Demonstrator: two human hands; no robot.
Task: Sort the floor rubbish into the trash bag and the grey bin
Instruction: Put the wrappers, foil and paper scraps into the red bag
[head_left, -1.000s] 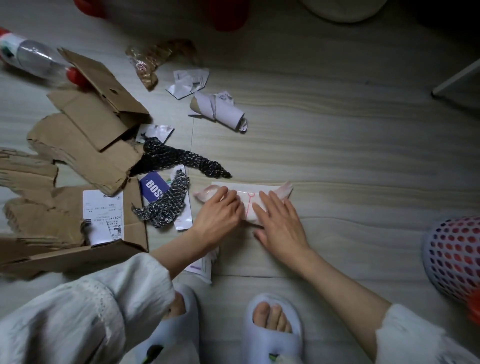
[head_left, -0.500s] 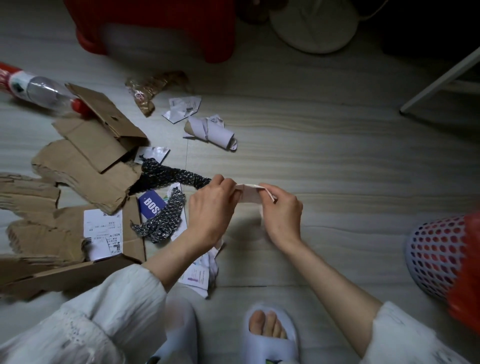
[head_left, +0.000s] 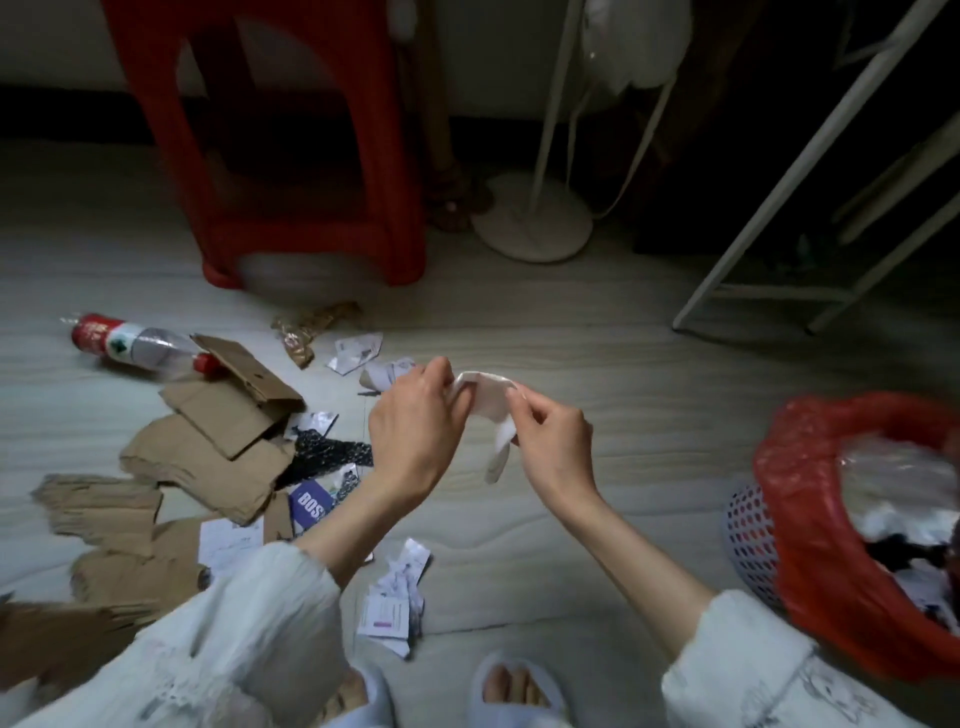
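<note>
Both hands are raised above the pale wood-grain floor (head_left: 597, 364) at centre frame. The left hand (head_left: 415, 431) pinches the left edge of a small folded white plastic wrapper (head_left: 491, 410) between thumb and fingers. The right hand (head_left: 556, 447) pinches its right edge the same way. The wrapper spans the gap between the two hands, with a loose tail hanging below.

A red plastic trash bag (head_left: 810, 519) lines a perforated grey plastic bin (head_left: 748, 535) at the near right; pale and dark scraps lie inside it.

Rubbish lies on the floor to the left:
- torn brown cardboard pieces (head_left: 208, 447), spread from centre left to the near left corner;
- a clear plastic bottle with red cap and red label (head_left: 140, 345), lying on its side at the far left;
- a crumpled black-and-silver foil wrapper (head_left: 327, 457), beside the cardboard;
- printed white paper scraps (head_left: 395, 597), near, between the forearms.

A red plastic stool (head_left: 291, 156) and a white round stand base (head_left: 530, 223) stand at the far side.
</note>
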